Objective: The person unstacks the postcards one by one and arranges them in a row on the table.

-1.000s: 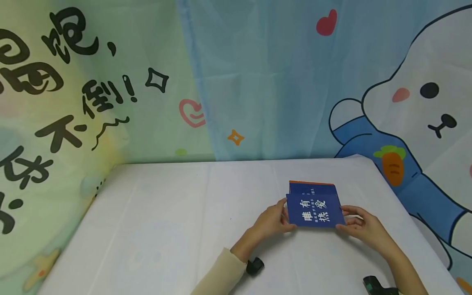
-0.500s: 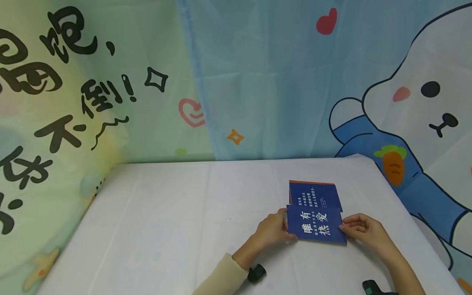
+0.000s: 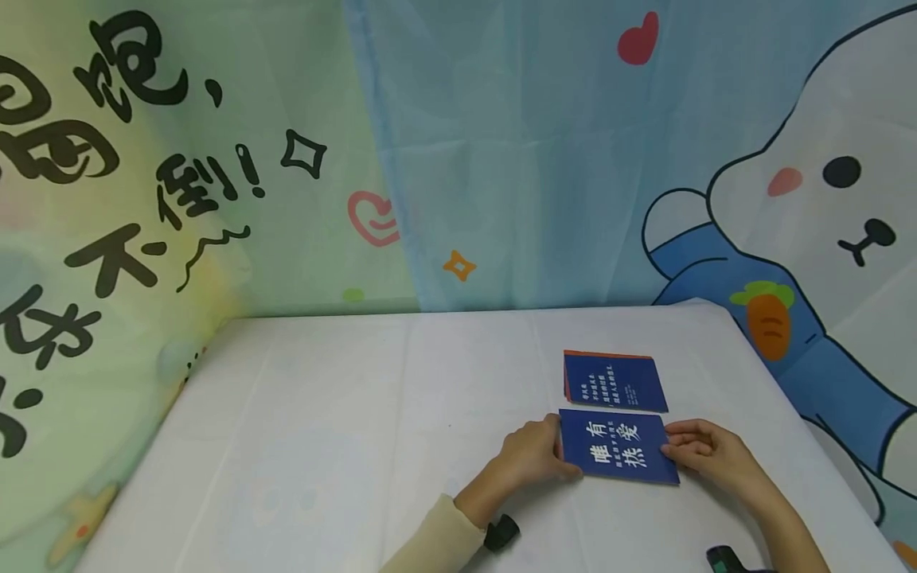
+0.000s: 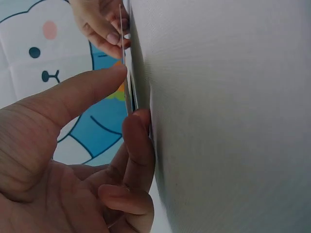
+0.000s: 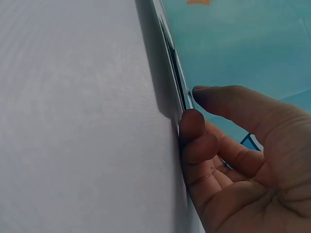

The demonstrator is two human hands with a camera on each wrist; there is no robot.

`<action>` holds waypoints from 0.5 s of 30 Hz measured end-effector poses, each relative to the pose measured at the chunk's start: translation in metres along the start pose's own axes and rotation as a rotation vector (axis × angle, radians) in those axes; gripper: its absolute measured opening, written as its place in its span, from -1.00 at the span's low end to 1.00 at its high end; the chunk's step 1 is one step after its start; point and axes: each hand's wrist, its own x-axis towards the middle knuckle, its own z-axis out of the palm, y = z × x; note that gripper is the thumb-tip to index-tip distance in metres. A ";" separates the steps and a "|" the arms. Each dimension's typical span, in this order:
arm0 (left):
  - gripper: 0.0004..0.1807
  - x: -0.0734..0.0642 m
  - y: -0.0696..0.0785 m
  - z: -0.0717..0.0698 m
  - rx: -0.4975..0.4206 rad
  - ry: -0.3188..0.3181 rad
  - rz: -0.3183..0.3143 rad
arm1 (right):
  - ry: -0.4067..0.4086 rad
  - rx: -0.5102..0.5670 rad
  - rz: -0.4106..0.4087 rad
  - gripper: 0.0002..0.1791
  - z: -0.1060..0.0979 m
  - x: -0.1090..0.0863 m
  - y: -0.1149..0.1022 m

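A thin dark blue booklet (image 3: 618,446) with white characters lies low over the white table, held by both hands at its two short ends. My left hand (image 3: 533,454) pinches the left end, thumb on the upper face and fingers beneath, as the left wrist view shows with the edge-on booklet (image 4: 127,92). At the opposite end my right hand (image 3: 705,450) pinches the corner between thumb (image 5: 218,99) and curled fingers. Just behind it rests a second blue booklet (image 3: 616,382) with smaller white text and an orange edge along its back and left; neither hand touches that one.
The white cloth-covered table (image 3: 322,438) stretches far to the left of the hands. A printed curtain (image 3: 501,159) with a cartoon bear (image 3: 809,239) hangs behind the table and along its sides. Black wrist cameras (image 3: 501,532) sit on both wrists.
Both hands have drawn the front booklet toward the body and lowered it. It earlier overlapped the orange-edged booklet, whose cover now shows fully, with a narrow gap between them.
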 end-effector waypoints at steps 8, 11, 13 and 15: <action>-0.34 -0.002 0.000 -0.003 0.013 -0.005 0.020 | 0.004 -0.012 0.000 -0.34 0.001 0.001 0.001; -0.34 -0.003 0.000 -0.003 0.017 -0.001 0.011 | 0.015 -0.029 0.004 -0.32 0.003 0.001 0.001; -0.31 -0.004 0.000 -0.004 0.025 0.002 0.003 | 0.018 -0.039 0.011 -0.31 0.004 0.001 0.001; -0.27 -0.004 0.000 -0.004 0.037 0.009 -0.003 | 0.015 -0.042 0.020 -0.30 0.004 0.001 0.001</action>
